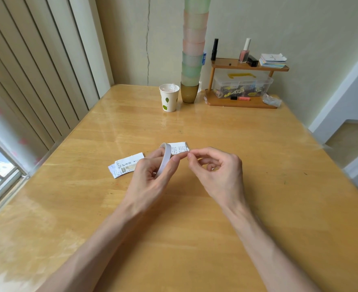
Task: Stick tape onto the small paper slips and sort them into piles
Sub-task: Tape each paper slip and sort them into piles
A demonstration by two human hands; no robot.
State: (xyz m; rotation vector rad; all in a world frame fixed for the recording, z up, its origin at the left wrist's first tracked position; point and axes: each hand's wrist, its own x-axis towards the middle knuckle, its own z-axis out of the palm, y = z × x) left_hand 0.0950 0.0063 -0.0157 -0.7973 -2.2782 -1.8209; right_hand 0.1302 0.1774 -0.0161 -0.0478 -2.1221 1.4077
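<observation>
Glossy honey-coloured wooden tabletop (195, 218) under pale walls, with ribbed vertical blinds (36, 70) along the left. At the far edge, a white paper cup (167, 98) with green leaf print. Just beside it, a tall tower of frosted green and pink cups (192, 49) seated in a dimpled gold-brown cup (189, 92). Further right, a two-tier wooden shelf (224, 64) bearing a pink nail-polish bottle (244, 52), a black tube (215, 49) and a stack of cards (272, 60) above. Below these, a clear plastic box (242, 85) with yellow handle and an orange highlighter (240, 98). All well apart from the hands.

Grips a white tape roll (165, 160) on edge in the left hand (150, 175), fingers curled through and round the ring, forefinger stretched rightward. Roll partly hidden by those fingers and itself covering the left end of one small paper slip (179, 148). Pinches with the right hand (216, 169), thumb and forefinger tips closed seemingly on the slip's near right corner, the other fingers loosely curled. Slip rectangular, thin, printed with dark text; cannot tell whether lifted or touching the tabletop.

Just left of the left hand, flat on the tabletop, a small pile of slips (124, 166), overlapping, white, printed.
</observation>
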